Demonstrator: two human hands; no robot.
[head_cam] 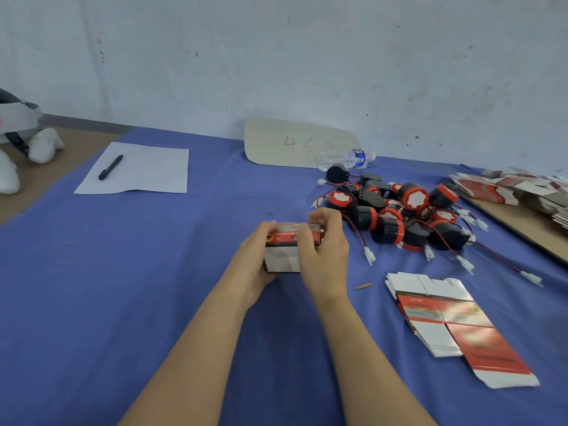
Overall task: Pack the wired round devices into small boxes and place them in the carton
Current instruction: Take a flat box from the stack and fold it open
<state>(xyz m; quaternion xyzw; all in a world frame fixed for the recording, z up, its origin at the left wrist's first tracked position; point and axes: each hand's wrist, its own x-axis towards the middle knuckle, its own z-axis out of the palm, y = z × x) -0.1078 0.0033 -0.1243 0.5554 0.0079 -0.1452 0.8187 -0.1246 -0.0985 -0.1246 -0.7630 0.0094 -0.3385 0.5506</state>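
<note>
Currently closing up one small box, mid-bench

Both hands are working one small box [281, 261], which is resting on the blue cloth at the middle of the bench [153, 287]. Left hand [255, 262] is wrapping its fingers round the box's left side and bracing it. Right hand [325, 253] is curling over the red top, fingertips clamping down on the upper flap. Can't tell whether a device is already sitting inside, since the hands are covering the opening.

I'm reading this as the flap-closing step of one pack cycle. Plenty is left. The pile of wired round devices [396, 210] is lying toward the far right edge, well apart from the box, with leads trailing toward the near side. A stack of flat box blanks [442, 321] is waiting by the right edge, nearer the person.

The next move is probably calling for tucking the flap fully home with the left hand bracing the walls square, then carrying the box to the carton. The carton isn't showing in view, so I can't say which way that is going.
</note>
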